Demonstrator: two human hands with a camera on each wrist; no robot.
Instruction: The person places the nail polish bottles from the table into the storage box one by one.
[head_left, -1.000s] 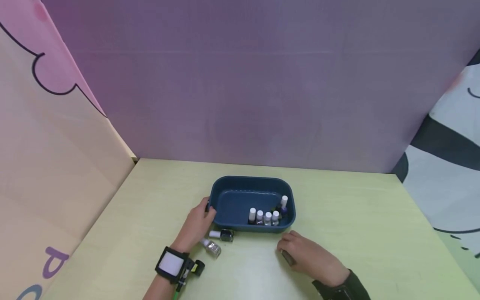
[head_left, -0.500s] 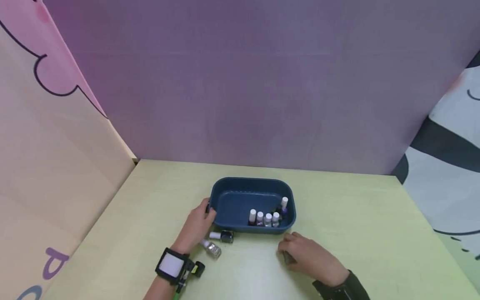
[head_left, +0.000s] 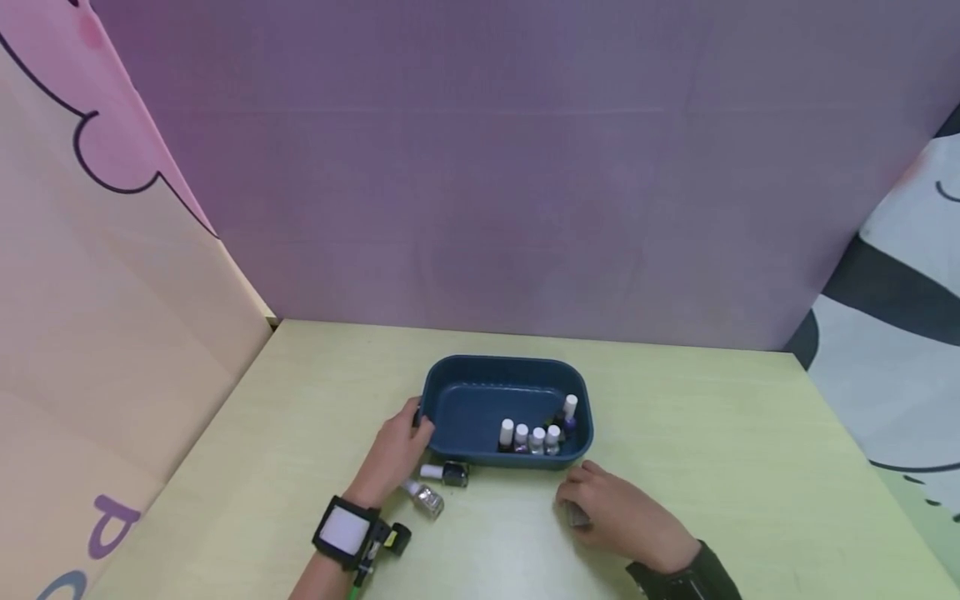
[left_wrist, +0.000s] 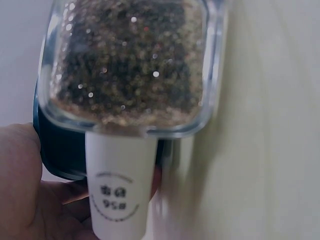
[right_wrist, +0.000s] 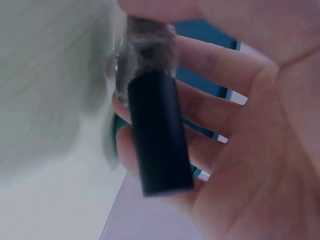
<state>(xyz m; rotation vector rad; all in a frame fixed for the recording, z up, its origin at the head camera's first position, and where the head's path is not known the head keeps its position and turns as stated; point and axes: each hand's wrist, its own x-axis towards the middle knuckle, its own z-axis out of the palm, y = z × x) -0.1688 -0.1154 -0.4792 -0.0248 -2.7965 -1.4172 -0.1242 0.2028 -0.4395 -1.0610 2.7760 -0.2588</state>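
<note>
My left hand (head_left: 393,447) grips the left end of a dark blue plastic basin (head_left: 465,392). Several small nail polish bottles with white caps (head_left: 507,431) stand at the basin's right side. Just in front of the basin, my right hand (head_left: 621,514) pinches a nail polish bottle (head_left: 577,515); the right wrist view shows its black cap (right_wrist: 159,135) and clear glass, partly covered by the fingers. Near my left wrist lie a glitter nail polish bottle (head_left: 427,500) and a dark nail polish bottle (head_left: 454,474), both white-capped. The glitter bottle (left_wrist: 130,65) fills much of the left wrist view.
Everything stands on a pale yellow-green table (head_left: 712,433). A purple panel (head_left: 480,183) rises behind it, with printed panels at left (head_left: 127,333) and right (head_left: 900,358).
The bottle between my right fingers has turned and shows shorter in the head view. My left hand keeps its hold on the basin, and the lying bottles have not moved.
</note>
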